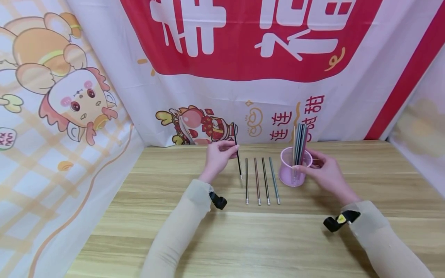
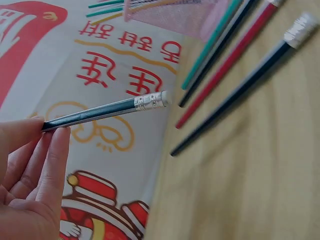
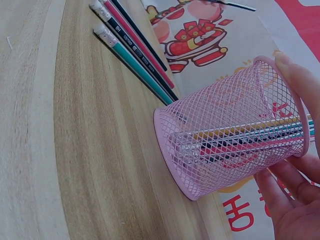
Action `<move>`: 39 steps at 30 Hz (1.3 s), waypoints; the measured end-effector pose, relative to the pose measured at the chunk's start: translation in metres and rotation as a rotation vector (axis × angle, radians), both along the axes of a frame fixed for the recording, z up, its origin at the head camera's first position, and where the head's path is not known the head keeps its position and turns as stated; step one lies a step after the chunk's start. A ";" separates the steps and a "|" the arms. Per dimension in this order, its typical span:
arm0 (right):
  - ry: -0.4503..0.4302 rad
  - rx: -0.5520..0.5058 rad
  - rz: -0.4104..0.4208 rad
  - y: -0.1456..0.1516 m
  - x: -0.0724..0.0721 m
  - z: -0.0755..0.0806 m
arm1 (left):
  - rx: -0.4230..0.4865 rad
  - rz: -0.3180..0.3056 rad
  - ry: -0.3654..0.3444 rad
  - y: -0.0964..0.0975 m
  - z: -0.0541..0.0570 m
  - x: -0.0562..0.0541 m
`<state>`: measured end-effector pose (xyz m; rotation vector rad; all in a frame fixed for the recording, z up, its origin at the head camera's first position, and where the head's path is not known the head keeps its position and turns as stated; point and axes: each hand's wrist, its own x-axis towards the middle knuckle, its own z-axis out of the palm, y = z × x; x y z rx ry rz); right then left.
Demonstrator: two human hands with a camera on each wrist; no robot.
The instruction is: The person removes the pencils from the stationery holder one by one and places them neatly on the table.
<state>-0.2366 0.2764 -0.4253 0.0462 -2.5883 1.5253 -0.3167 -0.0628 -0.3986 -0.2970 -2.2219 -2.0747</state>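
My left hand (image 1: 218, 157) pinches a black pencil (image 1: 238, 159) between thumb and fingertips, near the back of the table. The pencil stands nearly upright with its white eraser downward; its silver ferrule shows in the left wrist view. Just right of it lie several pencils in a row: a black pencil (image 1: 247, 181), a red pencil (image 1: 257, 181), another black pencil (image 1: 265, 181) and a teal pencil (image 1: 274, 180). My right hand (image 1: 326, 172) holds the rim of a pink mesh pencil cup (image 3: 215, 110), thumb and fingers around it. A bundle of pencils (image 1: 299, 144) leans inside, eraser ends at the bottom.
The wood-grain table (image 1: 243, 243) extends toward me in front of the row. Behind it hangs a red and white printed cloth (image 1: 215, 90), close to both hands. Another printed cloth (image 1: 73, 162) borders the left side.
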 end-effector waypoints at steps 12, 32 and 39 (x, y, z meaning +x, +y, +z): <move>-0.002 0.005 -0.003 0.000 -0.001 0.000 | -0.086 -0.064 -0.207 -0.010 -0.024 0.003; -0.012 0.021 -0.005 -0.001 0.001 0.002 | -0.191 -0.068 -0.382 -0.008 -0.046 0.003; -0.005 0.004 -0.006 -0.001 0.000 0.001 | -0.254 -0.008 -0.390 -0.007 -0.047 0.003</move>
